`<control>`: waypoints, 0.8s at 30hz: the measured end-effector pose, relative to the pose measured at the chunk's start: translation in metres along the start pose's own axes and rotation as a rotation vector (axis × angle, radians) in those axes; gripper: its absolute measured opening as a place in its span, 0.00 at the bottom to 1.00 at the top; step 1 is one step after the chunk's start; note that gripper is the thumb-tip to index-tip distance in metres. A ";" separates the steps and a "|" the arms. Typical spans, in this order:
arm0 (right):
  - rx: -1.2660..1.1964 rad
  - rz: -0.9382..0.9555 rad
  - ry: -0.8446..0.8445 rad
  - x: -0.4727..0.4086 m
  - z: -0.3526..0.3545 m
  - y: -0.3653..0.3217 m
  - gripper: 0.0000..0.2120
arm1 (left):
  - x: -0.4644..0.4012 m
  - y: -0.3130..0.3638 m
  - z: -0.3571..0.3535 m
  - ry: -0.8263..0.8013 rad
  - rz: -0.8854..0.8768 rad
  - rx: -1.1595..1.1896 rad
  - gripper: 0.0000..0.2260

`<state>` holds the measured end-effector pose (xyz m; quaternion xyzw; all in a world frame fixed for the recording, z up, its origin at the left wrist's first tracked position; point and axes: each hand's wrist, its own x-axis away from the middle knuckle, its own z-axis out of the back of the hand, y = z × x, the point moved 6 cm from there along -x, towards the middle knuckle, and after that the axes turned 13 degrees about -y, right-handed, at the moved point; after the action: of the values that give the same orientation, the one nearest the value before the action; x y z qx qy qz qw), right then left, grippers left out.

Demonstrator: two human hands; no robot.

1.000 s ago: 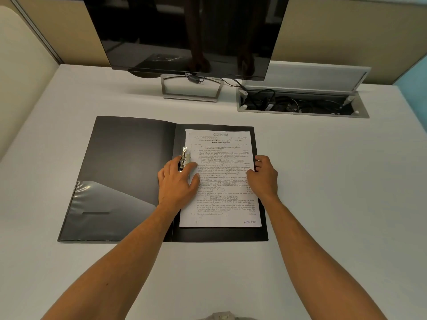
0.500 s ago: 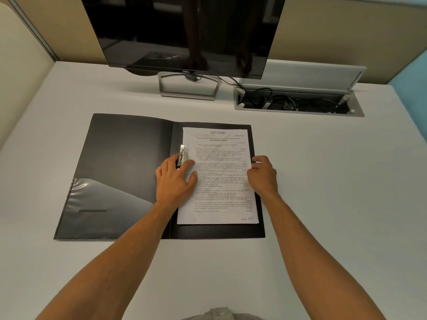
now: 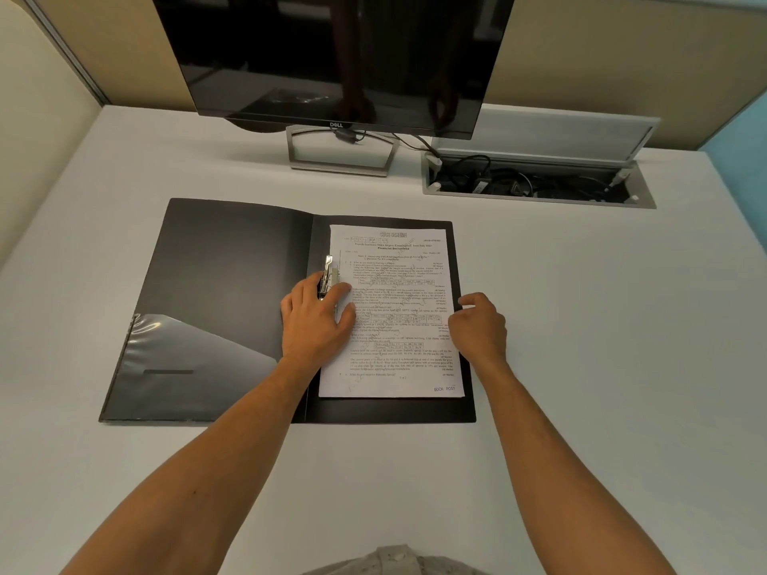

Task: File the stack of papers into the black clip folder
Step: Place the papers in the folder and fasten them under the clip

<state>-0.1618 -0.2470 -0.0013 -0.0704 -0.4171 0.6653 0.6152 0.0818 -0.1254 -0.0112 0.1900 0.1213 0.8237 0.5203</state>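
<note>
The black clip folder [image 3: 232, 263] lies open on the white desk. The stack of papers [image 3: 398, 292] rests on its right half, printed side up. My left hand [image 3: 317, 321] lies on the stack's left edge, with the fingers closed around the metal clip lever [image 3: 328, 269] at the spine. My right hand [image 3: 477, 325] sits with curled fingers on the stack's right edge, thumb at the folder's outer border. Whether the clip presses on the sheets is hidden by my fingers.
A dark monitor [image 3: 332, 56] on a metal stand [image 3: 340, 159] stands behind the folder. An open cable tray [image 3: 535, 184] with wires is set into the desk at the back right. Partition walls close off the back and left.
My right hand has slid a little outward, from the paper's edge to the folder's border. The left hand stays on the clip lever.
</note>
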 end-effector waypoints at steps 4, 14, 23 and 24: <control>0.010 0.014 -0.004 -0.001 0.001 0.000 0.12 | 0.000 -0.001 -0.001 0.002 0.003 0.009 0.18; -0.308 0.228 -0.014 -0.013 0.004 -0.017 0.21 | -0.001 -0.002 -0.002 0.010 0.000 0.005 0.19; -0.382 0.303 -0.057 -0.043 -0.009 -0.030 0.28 | -0.001 -0.002 -0.002 0.001 -0.003 0.000 0.19; -0.377 0.313 -0.051 -0.043 -0.010 -0.031 0.28 | -0.002 -0.003 -0.002 0.001 -0.001 -0.003 0.19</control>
<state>-0.1223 -0.2832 -0.0062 -0.2309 -0.5332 0.6646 0.4698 0.0836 -0.1257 -0.0145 0.1888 0.1202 0.8235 0.5212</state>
